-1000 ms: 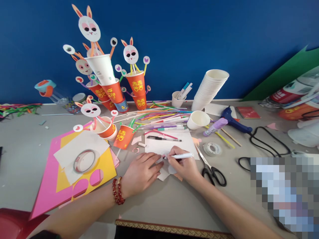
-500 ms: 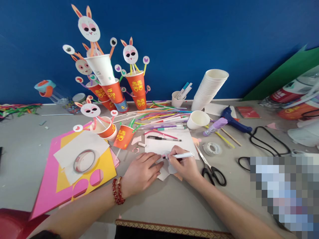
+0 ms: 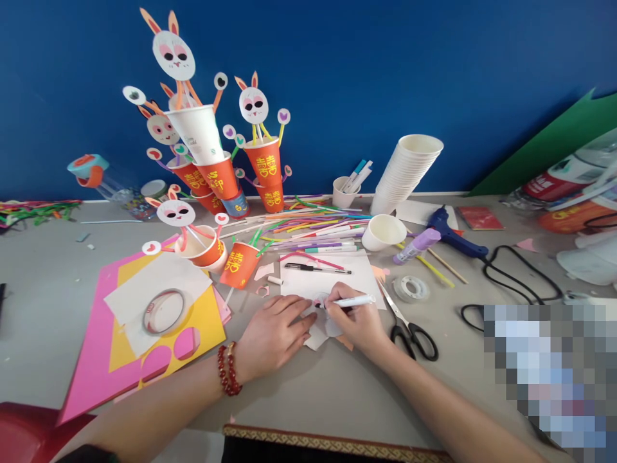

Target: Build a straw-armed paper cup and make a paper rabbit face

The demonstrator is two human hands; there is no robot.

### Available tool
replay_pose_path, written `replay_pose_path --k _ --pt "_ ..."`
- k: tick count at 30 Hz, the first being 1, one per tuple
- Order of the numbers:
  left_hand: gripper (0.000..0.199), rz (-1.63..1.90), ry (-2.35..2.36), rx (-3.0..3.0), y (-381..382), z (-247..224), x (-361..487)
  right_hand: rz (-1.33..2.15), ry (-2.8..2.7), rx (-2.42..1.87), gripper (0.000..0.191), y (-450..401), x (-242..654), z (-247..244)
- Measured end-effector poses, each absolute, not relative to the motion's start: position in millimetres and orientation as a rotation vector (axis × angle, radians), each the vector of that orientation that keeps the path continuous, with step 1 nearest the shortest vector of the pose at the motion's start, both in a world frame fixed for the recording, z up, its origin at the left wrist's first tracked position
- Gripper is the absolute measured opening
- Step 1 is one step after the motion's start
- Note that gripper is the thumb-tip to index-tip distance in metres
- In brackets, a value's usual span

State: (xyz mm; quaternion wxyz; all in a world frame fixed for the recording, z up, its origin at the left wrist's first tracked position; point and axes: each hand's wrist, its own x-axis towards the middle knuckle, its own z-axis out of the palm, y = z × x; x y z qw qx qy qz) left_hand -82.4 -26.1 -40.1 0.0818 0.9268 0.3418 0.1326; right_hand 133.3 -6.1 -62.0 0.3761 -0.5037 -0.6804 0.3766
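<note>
My right hand (image 3: 355, 319) is closed around a white marker (image 3: 355, 300), its tip down on a small piece of paper (image 3: 319, 301) with pink and black marks. Fingers flat and stretched out, my left hand (image 3: 277, 331) presses on the paper's left side. Both hands partly hide this piece. Under and beside it are a white sheet (image 3: 332, 283) and white scraps (image 3: 315, 335). A black pen (image 3: 315, 268) and a pink pipe cleaner (image 3: 318, 259) lie on the sheet. Black-handled scissors (image 3: 409, 328) rest just right of my right hand.
Rabbit figures in paper cups (image 3: 267, 161) stand at the back left. Pink and yellow paper (image 3: 91, 360) with a tape roll (image 3: 164, 312) lies left. Behind are pipe cleaners, markers and stacked white cups (image 3: 407, 173). A glue stick (image 3: 417, 246), clear tape (image 3: 411, 289) and glue gun (image 3: 453, 235) lie right.
Hardly anything differs. The marker's back end shifts very slightly in my right hand, and my left hand stays in place.
</note>
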Motion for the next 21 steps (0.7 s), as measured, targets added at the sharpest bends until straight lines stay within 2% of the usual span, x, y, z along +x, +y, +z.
replay_pose_path --k 21 --pt "0.032 0.418 1.033 2.769 -26.6 -38.8 -81.6 0.980 -1.717 -1.267 0.014 -6.4 134.1 -62.6"
